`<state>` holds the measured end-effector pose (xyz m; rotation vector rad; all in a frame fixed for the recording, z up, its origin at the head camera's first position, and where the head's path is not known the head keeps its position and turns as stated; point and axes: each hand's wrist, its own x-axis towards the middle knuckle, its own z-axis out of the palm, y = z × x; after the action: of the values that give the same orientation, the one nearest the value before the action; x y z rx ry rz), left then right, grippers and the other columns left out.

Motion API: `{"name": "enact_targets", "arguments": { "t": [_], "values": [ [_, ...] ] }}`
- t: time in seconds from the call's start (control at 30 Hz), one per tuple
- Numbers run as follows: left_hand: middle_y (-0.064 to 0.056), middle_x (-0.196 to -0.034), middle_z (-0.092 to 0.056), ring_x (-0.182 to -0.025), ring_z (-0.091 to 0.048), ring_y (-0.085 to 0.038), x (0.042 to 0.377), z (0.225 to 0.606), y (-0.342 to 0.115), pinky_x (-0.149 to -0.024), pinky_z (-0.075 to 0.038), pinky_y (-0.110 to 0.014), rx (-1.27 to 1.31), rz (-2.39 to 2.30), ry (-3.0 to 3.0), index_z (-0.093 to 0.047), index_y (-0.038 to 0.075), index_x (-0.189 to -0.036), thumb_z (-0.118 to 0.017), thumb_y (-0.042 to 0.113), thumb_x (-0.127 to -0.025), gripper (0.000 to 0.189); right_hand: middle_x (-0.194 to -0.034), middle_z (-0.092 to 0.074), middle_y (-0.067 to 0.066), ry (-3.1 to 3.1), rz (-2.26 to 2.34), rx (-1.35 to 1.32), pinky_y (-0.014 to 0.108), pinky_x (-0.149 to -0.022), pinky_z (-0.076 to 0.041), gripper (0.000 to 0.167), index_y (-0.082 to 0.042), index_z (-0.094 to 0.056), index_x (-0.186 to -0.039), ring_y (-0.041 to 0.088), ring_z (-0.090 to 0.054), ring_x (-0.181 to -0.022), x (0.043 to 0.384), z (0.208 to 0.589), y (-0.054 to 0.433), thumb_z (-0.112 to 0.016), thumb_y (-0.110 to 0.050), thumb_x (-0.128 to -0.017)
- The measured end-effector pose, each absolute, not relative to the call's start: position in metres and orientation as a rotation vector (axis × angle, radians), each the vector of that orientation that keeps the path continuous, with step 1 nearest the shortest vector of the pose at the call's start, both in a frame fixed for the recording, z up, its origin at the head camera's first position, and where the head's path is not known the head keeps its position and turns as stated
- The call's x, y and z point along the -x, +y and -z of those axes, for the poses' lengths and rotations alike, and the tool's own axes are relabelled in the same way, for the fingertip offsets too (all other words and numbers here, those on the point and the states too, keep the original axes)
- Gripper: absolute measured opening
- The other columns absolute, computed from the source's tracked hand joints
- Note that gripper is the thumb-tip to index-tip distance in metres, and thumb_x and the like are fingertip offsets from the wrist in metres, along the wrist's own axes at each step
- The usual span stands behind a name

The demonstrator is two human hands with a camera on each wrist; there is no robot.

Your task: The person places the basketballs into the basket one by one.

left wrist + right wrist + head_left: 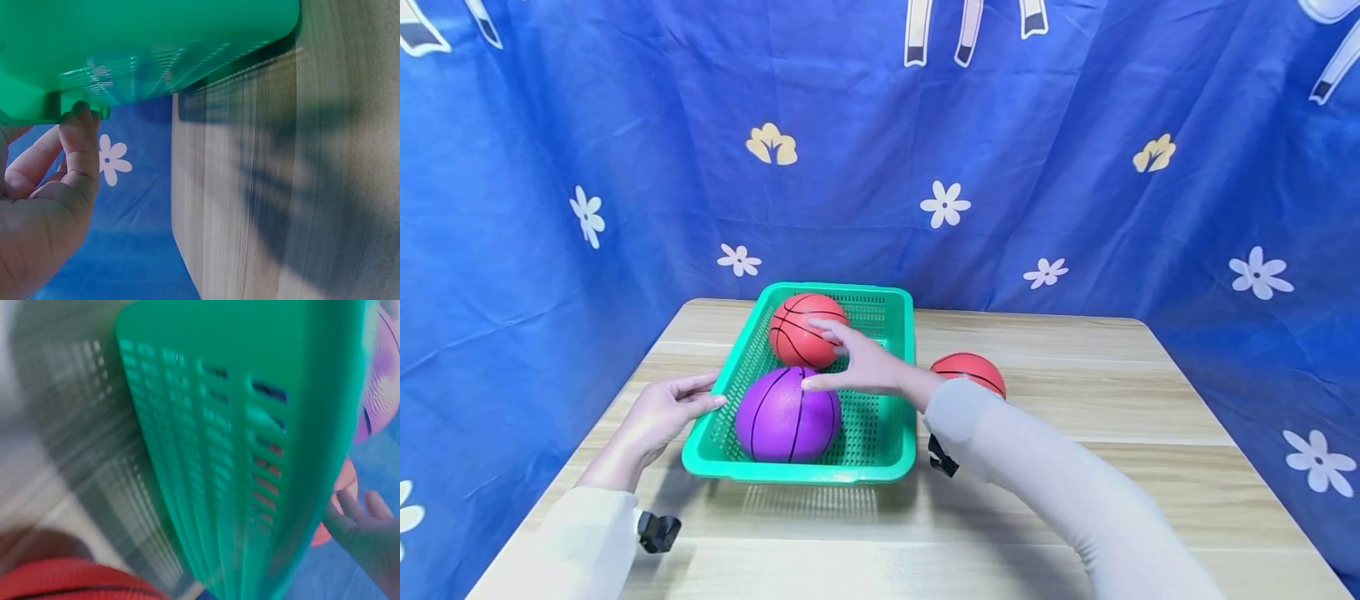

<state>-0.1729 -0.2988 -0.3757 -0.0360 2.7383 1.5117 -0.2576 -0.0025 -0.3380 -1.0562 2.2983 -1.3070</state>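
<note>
Gripping the green basket (pixel 797 472) by its left rim with your left hand (pixel 658 417), you hold your right hand (pixel 871 363) over its inside, thumb and fingers spread, grasping nothing. The basket stands on the wooden table (pixel 1090 417). Inside, the purple ball (pixel 786 425) fills the near end, with a red ball (pixel 797 332) just behind; a second red ball (pixel 967 367) sits outside, near the right wall.

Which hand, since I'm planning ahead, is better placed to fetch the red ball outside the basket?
Probably the right hand: it looks empty and nearer that red ball. The left hand holds the green basket by its left rim.
</note>
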Motion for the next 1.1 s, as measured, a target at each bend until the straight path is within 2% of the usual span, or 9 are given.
{"name": "enact_targets", "arguments": {
  "t": [0.17, 0.27, 0.4, 0.5, 0.63, 0.9, 1.0, 1.07, 1.1],
  "values": [
    [-0.024, -0.131, -0.052, -0.1, -0.054, 0.0, 0.173, 0.377, -0.3, -0.08, -0.046, -0.012, 0.032, -1.496, 2.751, -0.047, -0.003, -0.137, -0.067, 0.031, -0.09, 0.062, -0.143, -0.042, 0.013, 2.281, 1.448, 1.128, 0.038, -0.089, -0.05, 0.074, -0.023, -0.036, -0.147, 0.033, -0.045, -0.125, 0.264, 0.333, 0.013, -0.074, -0.026, -0.083],
    [-0.024, -0.131, -0.052, -0.109, -0.055, -0.014, 0.173, 0.378, -0.3, -0.082, -0.047, -0.014, 0.024, -1.481, 2.761, -0.047, -0.003, -0.138, -0.066, 0.03, -0.091, 0.061, -0.139, -0.047, 0.009, 2.276, 1.524, 1.161, 0.034, -0.084, -0.053, 0.068, -0.021, -0.04, -0.144, 0.029, -0.049, -0.122, 0.268, 0.332, 0.022, -0.073, -0.023, -0.085],
    [-0.024, -0.131, -0.052, -0.118, -0.05, -0.031, 0.173, 0.378, -0.299, -0.086, -0.048, -0.02, 0.021, -1.465, 2.764, -0.046, -0.004, -0.138, -0.065, 0.031, -0.092, 0.061, -0.133, -0.052, 0.002, 2.299, 1.597, 1.189, 0.034, -0.085, -0.052, 0.06, -0.019, -0.045, -0.141, 0.02, -0.053, -0.116, 0.275, 0.331, 0.036, -0.071, -0.019, -0.087],
    [-0.024, -0.132, -0.052, -0.117, -0.05, -0.03, 0.173, 0.378, -0.299, -0.086, -0.048, -0.021, 0.024, -1.456, 2.764, -0.046, -0.004, -0.138, -0.065, 0.032, -0.092, 0.062, -0.131, -0.054, 0.001, 2.34, 1.625, 1.206, 0.037, -0.088, -0.051, 0.056, -0.017, -0.048, -0.139, 0.019, -0.054, -0.115, 0.28, 0.331, 0.047, -0.07, -0.017, -0.088],
    [-0.024, -0.131, -0.052, -0.113, -0.053, -0.023, 0.172, 0.377, -0.299, -0.083, -0.047, -0.016, 0.026, -1.458, 2.765, -0.046, -0.004, -0.137, -0.066, 0.032, -0.091, 0.062, -0.129, -0.056, 0.002, 2.429, 1.626, 1.198, 0.039, -0.09, -0.05, 0.051, -0.016, -0.05, -0.137, 0.023, -0.055, -0.115, 0.286, 0.332, 0.064, -0.069, -0.018, -0.089],
    [-0.024, -0.13, -0.053, -0.115, -0.052, -0.028, 0.172, 0.376, -0.298, -0.082, -0.047, -0.015, 0.025, -1.457, 2.771, -0.047, -0.005, -0.137, -0.066, 0.032, -0.091, 0.062, -0.13, -0.056, 0.007, 2.566, 1.652, 1.071, 0.045, -0.093, -0.047, 0.049, -0.015, -0.053, -0.135, 0.022, -0.055, -0.115, 0.296, 0.338, 0.102, -0.07, -0.018, -0.089],
    [-0.024, -0.131, -0.052, -0.116, -0.051, -0.029, 0.172, 0.376, -0.298, -0.083, -0.047, -0.016, 0.027, -1.458, 2.77, -0.047, -0.005, -0.137, -0.066, 0.032, -0.091, 0.062, -0.131, -0.055, 0.013, 2.591, 1.66, 1.027, 0.051, -0.094, -0.045, 0.05, -0.009, -0.051, -0.135, 0.029, -0.053, -0.118, 0.294, 0.338, 0.114, -0.069, -0.014, -0.089],
    [-0.025, -0.131, -0.052, -0.112, -0.054, -0.021, 0.172, 0.375, -0.297, -0.083, -0.047, -0.016, 0.027, -1.466, 2.765, -0.046, -0.005, -0.137, -0.066, 0.031, -0.091, 0.061, -0.132, -0.053, 0.017, 2.598, 1.657, 1.004, 0.055, -0.094, -0.043, 0.05, -0.005, -0.05, -0.136, 0.034, -0.051, -0.119, 0.286, 0.333, 0.12, -0.068, -0.012, -0.089],
    [-0.025, -0.131, -0.052, -0.113, -0.054, -0.021, 0.172, 0.375, -0.298, -0.083, -0.047, -0.016, 0.027, -1.467, 2.763, -0.046, -0.005, -0.137, -0.066, 0.031, -0.091, 0.061, -0.132, -0.053, 0.019, 2.603, 1.654, 0.987, 0.055, -0.095, -0.042, 0.05, -0.004, -0.05, -0.135, 0.035, -0.05, -0.12, 0.281, 0.33, 0.123, -0.067, -0.011, -0.089]
  ]
}}
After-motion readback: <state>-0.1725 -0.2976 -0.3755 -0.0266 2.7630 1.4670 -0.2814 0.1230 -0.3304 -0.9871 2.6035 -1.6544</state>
